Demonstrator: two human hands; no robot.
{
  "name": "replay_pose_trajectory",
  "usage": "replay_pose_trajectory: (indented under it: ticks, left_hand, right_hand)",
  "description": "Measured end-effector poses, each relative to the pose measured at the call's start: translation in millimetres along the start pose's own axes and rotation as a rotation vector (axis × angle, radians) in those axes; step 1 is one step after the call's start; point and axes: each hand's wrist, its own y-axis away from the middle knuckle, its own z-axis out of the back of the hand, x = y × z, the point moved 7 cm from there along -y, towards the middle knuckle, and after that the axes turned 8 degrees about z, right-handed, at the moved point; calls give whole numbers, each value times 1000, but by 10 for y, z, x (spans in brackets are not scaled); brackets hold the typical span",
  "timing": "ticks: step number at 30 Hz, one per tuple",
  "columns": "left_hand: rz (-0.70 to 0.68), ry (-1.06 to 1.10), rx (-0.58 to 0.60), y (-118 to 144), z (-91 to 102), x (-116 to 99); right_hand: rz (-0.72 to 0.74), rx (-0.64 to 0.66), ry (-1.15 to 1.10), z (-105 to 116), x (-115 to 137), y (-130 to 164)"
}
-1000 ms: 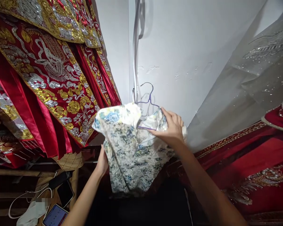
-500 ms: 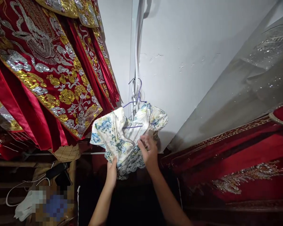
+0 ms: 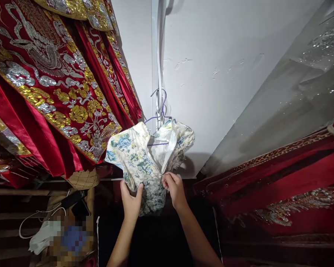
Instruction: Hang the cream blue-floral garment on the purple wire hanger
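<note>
A white short-sleeved blouse (image 3: 136, 152) with a blue and green floral print hangs on a thin purple hanger (image 3: 163, 105) in front of me. Its neck opens in a V, and the lower part looks gathered. At the lower left side of the blouse is my left hand (image 3: 132, 198), its thumb over the front and its other fingers partly hidden by cloth. My right hand (image 3: 174, 189) is closed in a pinch on the front edge, at the bottom of the V. Whether a button or fastener lies under those fingertips cannot be made out.
White straps (image 3: 159, 44) run down the pale wall (image 3: 206, 44) to the hanger. Red garments with gold and silver embroidery (image 3: 80, 111) hang at left. To the right are a sheer sparkly cover (image 3: 284, 107) and red beaded fabric (image 3: 300, 178). A wooden rack (image 3: 90, 200) stands lower left.
My right hand has moved down and slightly left, closing on the blouse's front edge. The two front edges have come together below the V. My left thumb has shifted across the cloth.
</note>
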Motion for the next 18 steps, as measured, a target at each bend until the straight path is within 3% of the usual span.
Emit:
replay_pose_trajectory:
  ticks: [2,3,6,8,10,15,18]
  left_hand:
    - [-229,-95,-73,81,-71,-241]
    - [-324,-131,-36,121,-181,-342]
    - [-488,-183,238,183,-615,-521]
    - [-485,-189,314,142,-777,-558]
    - [-494,-230,367,104,-875,-582]
    - [-551,-475,501,95,-1014,-528]
    - [-526,-583,540,23,-1045,-491]
  right_hand:
    - [-90,-3,-79,-27,-72,93]
    - [-124,-1,-116,-58,-96,137]
    - [-160,33,-164,-167,-66,195]
    - [-156,51,-155,-198,51,121]
    - [-123,37,-159,-168,280,-73]
    - [-45,24,-241,-120,1120,-781]
    - [130,57,-223,-233,1539,-975]
